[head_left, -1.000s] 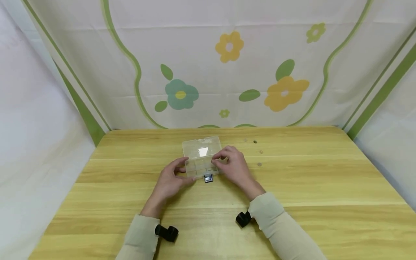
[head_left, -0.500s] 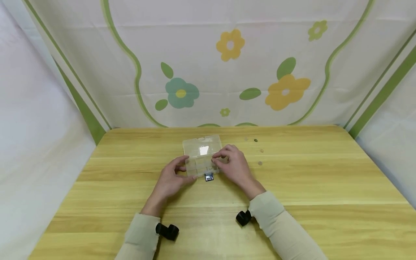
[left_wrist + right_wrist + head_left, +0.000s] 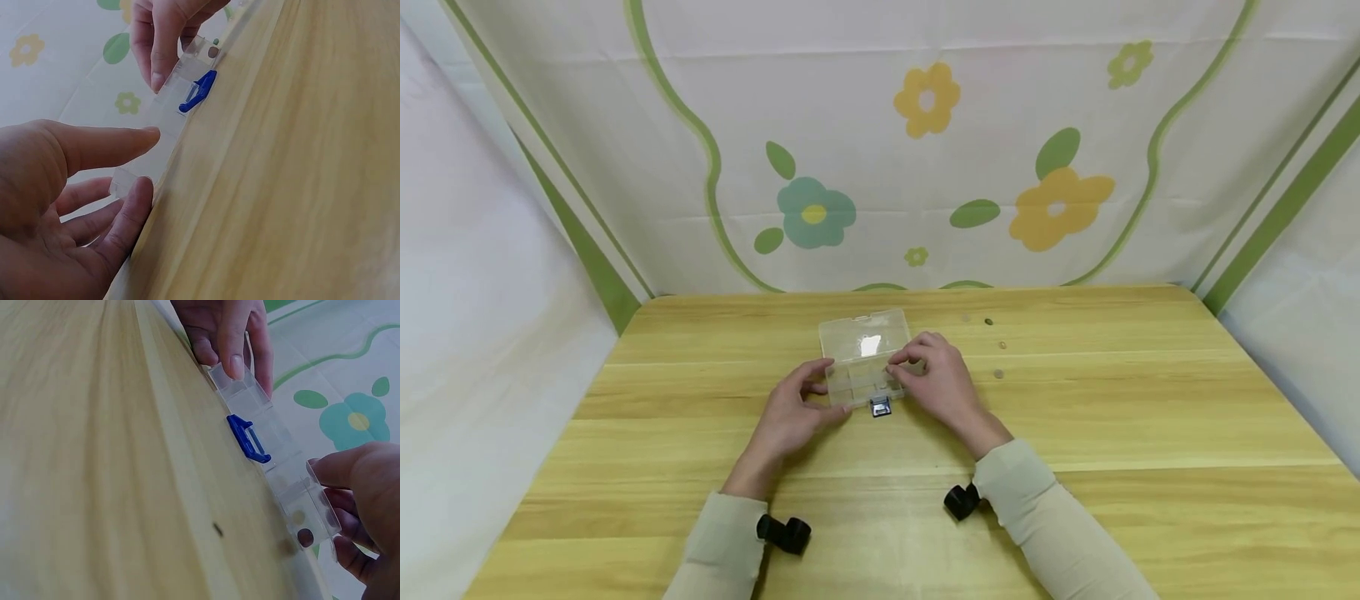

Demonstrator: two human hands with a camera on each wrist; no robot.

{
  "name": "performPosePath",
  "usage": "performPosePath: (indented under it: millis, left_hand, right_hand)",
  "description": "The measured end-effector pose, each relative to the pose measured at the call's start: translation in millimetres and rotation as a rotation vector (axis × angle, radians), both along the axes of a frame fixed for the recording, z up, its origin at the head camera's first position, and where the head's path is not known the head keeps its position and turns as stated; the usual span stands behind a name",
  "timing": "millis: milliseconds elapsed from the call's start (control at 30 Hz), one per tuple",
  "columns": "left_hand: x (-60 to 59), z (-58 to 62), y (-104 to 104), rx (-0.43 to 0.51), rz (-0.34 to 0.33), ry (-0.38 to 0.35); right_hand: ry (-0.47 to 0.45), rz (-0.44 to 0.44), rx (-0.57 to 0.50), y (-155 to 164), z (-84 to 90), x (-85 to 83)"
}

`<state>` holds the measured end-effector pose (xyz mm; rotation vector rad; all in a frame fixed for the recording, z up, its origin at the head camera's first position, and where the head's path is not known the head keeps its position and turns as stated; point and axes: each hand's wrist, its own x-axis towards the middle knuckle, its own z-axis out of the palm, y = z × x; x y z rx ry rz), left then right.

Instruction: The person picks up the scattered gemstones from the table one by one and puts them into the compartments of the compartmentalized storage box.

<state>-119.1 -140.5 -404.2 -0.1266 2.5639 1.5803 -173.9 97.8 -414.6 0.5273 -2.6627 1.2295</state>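
A clear plastic compartment box [image 3: 841, 390] lies on the table with its lid [image 3: 842, 340] tipped back and a blue latch [image 3: 881, 407] hanging at the front. My left hand [image 3: 792, 410] grips the box's left end, thumb at the front side and fingers round the far side. Over the right-hand compartments, my right hand [image 3: 942, 379] pinches a tiny greyish piece [image 3: 887, 369] between thumb and forefinger; its kind cannot be made out. Through the clear wall in the right wrist view, a dark round piece [image 3: 305, 537] and a tan one [image 3: 298, 517] show in the end compartment.
Right of the box lie several small pieces: a dark green one [image 3: 988, 322], a yellowish one [image 3: 1002, 345], a grey round one [image 3: 998, 374] and a pale one [image 3: 966, 318]. A dark speck [image 3: 217, 530] sits on the wooden table [image 3: 1112, 417]. A flowered cloth [image 3: 865, 125] hangs behind.
The head view has shifted slightly. Both hands stay almost in place at the box, and the right fingertips have moved only a little above the compartments.
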Motion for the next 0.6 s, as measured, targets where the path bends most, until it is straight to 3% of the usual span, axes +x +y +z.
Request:
performPosePath:
  millis: [600]
  left_hand:
    - [-0.7,0.6,-0.5,0.0,-0.011,-0.01]
  right_hand:
    - [0.016,-0.053,-0.119,21.7,2.6,1.7]
